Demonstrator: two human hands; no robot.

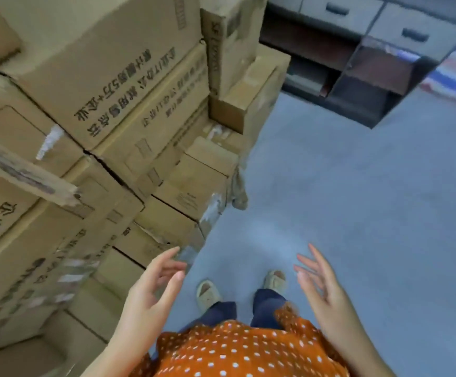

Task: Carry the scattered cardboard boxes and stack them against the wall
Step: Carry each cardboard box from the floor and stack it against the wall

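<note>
The stack of cardboard boxes (107,126) fills the left of the view, rising in uneven tiers with printed sides facing out; its lowest small boxes (150,240) step down toward the grey floor (357,213). Just right of the stack's bottom edge, the left hand (150,292) hangs with fingers loosely spread and nothing in its grip, fingertips close to the nearest carton but, as far as can be told, not touching it. Further right of the stack, past the person's sandalled feet (242,288), the right hand (322,287) is likewise spread and carries nothing. No loose box shows on the floor here (the frame is motion-blurred). Judged from this, the left hand is nearer the stack, and any box left to fetch lies out of view, away from the stack. A dark cabinet (371,63) stands well beyond the stack, at far right
</note>
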